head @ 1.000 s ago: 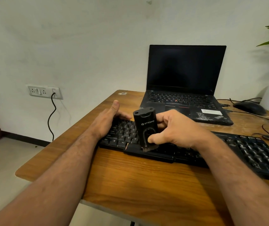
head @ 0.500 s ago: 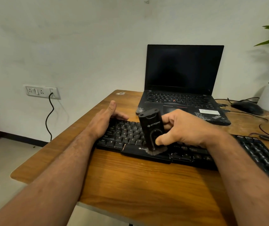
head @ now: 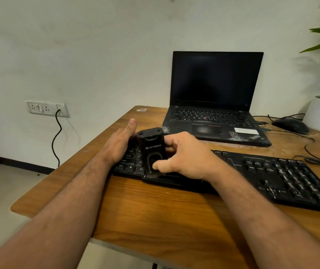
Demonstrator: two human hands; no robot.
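Black laptop [head: 213, 121] stands behind the keyboard [head: 271, 175] on the worktop [head: 155, 214], mouse [head: 290, 125] beside it. Right hand [head: 182, 156] grips the brush tool [head: 151, 144] upright on the keyboard's left keys; left hand [head: 119, 144] rests flat just beside it.

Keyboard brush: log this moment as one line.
right hand: grips brush upright, lower end on keyboard | left hand: rests on keyboard's left end | laptop: open, screen dark

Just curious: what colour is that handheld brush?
The brush is black with pale lettering; head view.
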